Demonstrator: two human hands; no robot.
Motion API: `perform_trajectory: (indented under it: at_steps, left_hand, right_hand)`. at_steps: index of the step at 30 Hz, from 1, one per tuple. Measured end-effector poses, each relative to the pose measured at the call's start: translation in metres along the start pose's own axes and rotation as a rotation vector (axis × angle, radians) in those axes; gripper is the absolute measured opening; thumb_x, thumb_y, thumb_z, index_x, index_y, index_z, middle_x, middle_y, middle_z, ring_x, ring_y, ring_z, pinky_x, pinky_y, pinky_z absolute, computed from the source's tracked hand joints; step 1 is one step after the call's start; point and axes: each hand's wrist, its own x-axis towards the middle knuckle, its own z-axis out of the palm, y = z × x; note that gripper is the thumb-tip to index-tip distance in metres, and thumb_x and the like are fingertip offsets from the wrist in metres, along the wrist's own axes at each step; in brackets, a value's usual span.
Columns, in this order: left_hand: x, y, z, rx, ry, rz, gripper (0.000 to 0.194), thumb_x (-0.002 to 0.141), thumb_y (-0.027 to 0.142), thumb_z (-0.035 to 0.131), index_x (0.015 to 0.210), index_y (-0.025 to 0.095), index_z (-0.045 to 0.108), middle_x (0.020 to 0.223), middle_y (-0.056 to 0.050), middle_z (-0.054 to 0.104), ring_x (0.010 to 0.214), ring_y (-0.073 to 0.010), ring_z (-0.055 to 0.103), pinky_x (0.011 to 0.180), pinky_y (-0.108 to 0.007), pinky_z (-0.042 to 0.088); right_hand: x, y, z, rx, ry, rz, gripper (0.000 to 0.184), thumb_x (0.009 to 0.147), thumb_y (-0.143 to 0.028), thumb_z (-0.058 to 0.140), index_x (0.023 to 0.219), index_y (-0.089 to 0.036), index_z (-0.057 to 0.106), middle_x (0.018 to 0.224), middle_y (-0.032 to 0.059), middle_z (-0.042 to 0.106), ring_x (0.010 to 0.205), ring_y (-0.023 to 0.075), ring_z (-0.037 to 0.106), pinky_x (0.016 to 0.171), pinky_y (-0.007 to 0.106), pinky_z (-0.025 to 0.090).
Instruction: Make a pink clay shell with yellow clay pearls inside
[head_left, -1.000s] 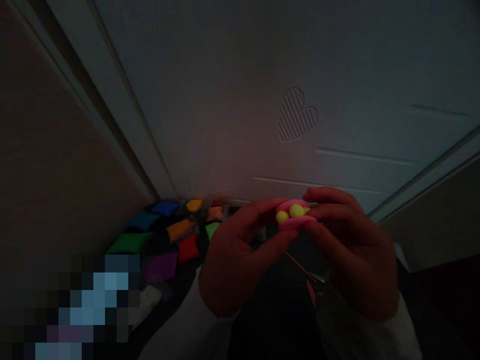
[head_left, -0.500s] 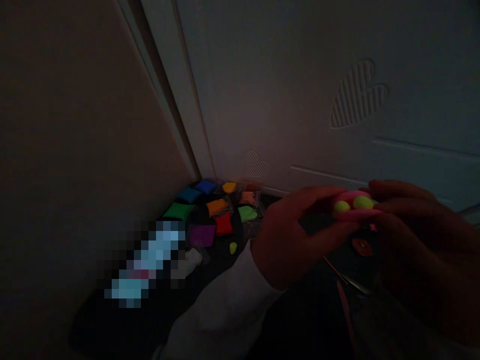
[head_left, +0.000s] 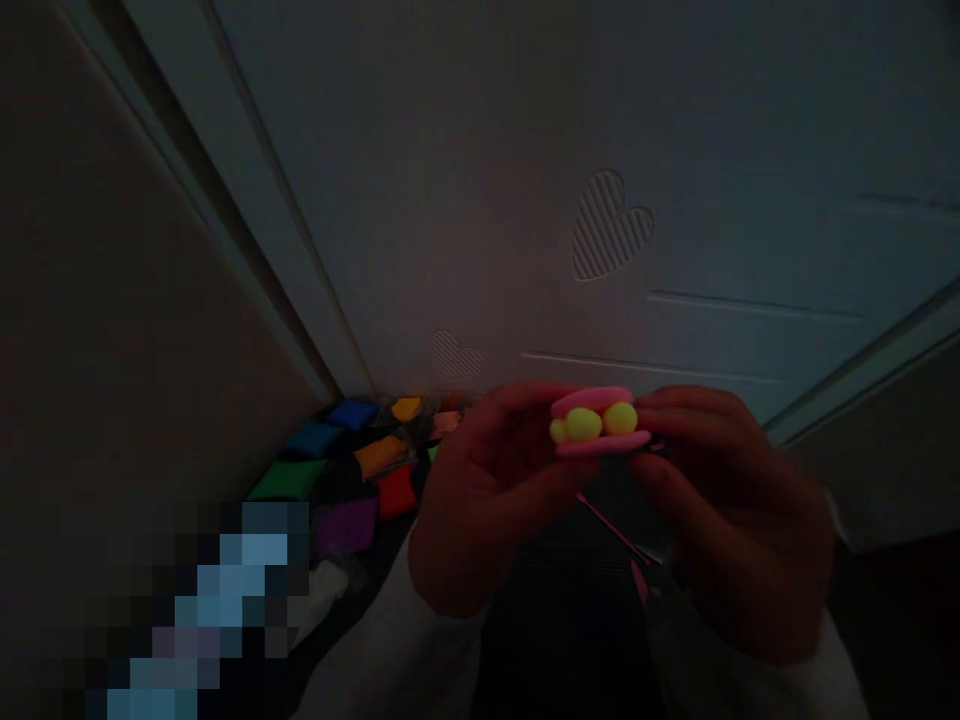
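Together, the half-curled left hand (head_left: 469,515) and right hand (head_left: 750,525) pinch opposite ends of two pink discs (head_left: 596,401), lengthwise between them. Yellow balls (head_left: 583,425) separate the discs.

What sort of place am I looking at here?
Probably a dim corner of a home: a pale panel with grooved hearts stands behind small coloured packets, and the left hand and right hand hold a pink-and-yellow piece.
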Motion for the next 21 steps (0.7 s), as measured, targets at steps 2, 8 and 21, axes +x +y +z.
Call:
perform_trajectory:
  at_steps: [2,8,21]
  left_hand:
    - [-0.0006,0.0012,0.0028,0.041,0.008,0.008,0.034,0.072,0.004,0.064,0.099,0.025,0.059,0.104,0.003,0.067,0.099,-0.0122,0.062,0.084,-0.019,0.051]
    - [-0.0018,0.0023,0.0009,0.146,0.015,0.026,0.037,0.069,0.006,0.067,0.1,0.025,0.06,0.104,0.001,0.067,0.098,-0.0153,0.062,0.083,-0.023,0.053]
    - [-0.0025,0.0033,-0.0011,0.199,-0.026,0.094,0.036,0.07,0.011,0.067,0.103,0.023,0.062,0.104,0.001,0.067,0.096,-0.0128,0.063,0.082,-0.017,0.052]
  right_hand:
    - [-0.0008,-0.002,-0.0012,-0.006,0.006,-0.005,0.024,0.073,-0.014,0.065,0.094,-0.027,0.065,0.099,-0.0005,0.058,0.095,0.0151,0.055,0.082,0.03,0.044]
    - [0.0012,-0.0042,-0.0039,-0.003,-0.003,-0.003,0.021,0.072,-0.013,0.066,0.09,-0.025,0.065,0.099,0.0001,0.059,0.094,0.015,0.055,0.08,0.029,0.046]
    - [0.0027,-0.0035,-0.0066,-0.012,-0.057,-0.019,0.023,0.072,-0.014,0.066,0.092,-0.025,0.063,0.1,-0.0001,0.059,0.095,0.0146,0.055,0.081,0.03,0.047]
